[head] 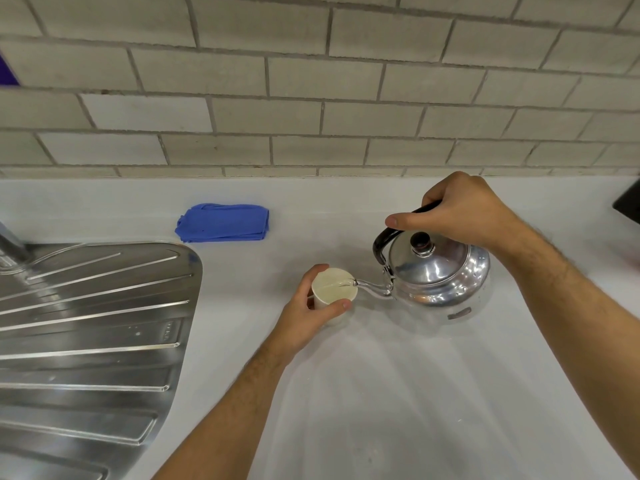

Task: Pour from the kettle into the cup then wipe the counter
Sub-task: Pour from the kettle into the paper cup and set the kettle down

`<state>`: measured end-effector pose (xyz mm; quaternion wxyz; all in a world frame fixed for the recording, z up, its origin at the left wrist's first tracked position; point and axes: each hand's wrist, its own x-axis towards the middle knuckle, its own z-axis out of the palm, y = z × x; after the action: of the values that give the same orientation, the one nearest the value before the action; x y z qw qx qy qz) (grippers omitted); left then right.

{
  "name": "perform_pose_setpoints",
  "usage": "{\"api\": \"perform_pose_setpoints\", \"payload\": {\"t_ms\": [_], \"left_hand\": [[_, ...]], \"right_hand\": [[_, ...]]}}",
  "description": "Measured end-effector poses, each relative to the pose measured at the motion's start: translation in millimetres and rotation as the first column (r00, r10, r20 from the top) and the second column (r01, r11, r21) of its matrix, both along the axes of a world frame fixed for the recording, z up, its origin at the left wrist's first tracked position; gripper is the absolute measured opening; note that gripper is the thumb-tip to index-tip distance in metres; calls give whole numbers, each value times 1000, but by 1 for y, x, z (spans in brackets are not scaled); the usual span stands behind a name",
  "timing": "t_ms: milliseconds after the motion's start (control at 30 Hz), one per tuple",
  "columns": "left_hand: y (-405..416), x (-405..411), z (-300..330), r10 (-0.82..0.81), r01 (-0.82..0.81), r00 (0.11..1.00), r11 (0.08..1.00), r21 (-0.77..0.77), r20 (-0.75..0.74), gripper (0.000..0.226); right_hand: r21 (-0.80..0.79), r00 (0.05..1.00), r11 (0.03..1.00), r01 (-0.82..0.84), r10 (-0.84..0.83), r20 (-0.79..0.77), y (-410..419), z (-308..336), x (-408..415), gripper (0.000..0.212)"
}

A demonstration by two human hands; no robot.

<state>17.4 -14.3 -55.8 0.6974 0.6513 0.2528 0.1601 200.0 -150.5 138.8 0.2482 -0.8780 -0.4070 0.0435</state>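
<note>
While we look down at the white counter (pixel 381 393), we count two hands, one kettle, one cup and one cloth. Our right hand (pixel 464 209), at the right of centre, is clenched around the black handle (pixel 381 244) of the single steel kettle (pixel 440 271), thumb stretched along the top of the grip. That kettle sits just right of the frame's middle, tipped toward the left, its one lid (pixel 426 261) topped by one dark knob (pixel 420 241); whether its base touches the counter or hangs just above it we cannot tell from this angle. Its thin spout (pixel 372 287) reaches to the rim of the one white cup (pixel 334 289), and a thin clear stream seems to run from the spout tip into the cup, though it is faint. Our left hand (pixel 308 317), at the centre of the frame, grasps the cup from its left and lower side, thumb across the near wall and fingers curled behind. One folded blue cloth (pixel 223 222) lies flat on the counter at the upper left of centre, well apart from cup and kettle, near the tiled wall (pixel 311 81). One ribbed steel drainboard (pixel 86 323) fills the lower left of the frame, with part of a metal tap (pixel 12 249) at the left edge. One dark object (pixel 628 202), cut off by the right edge, rests on the counter.
</note>
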Motion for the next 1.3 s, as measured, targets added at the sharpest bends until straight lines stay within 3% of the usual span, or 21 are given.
{"api": "perform_pose_setpoints", "payload": {"t_ms": [1300], "left_hand": [[0,0,2,2,-2,1000,1000,15,-10,65]], "right_hand": [[-19,998,1000,12,-11,58,-4,11,3,63]]}}
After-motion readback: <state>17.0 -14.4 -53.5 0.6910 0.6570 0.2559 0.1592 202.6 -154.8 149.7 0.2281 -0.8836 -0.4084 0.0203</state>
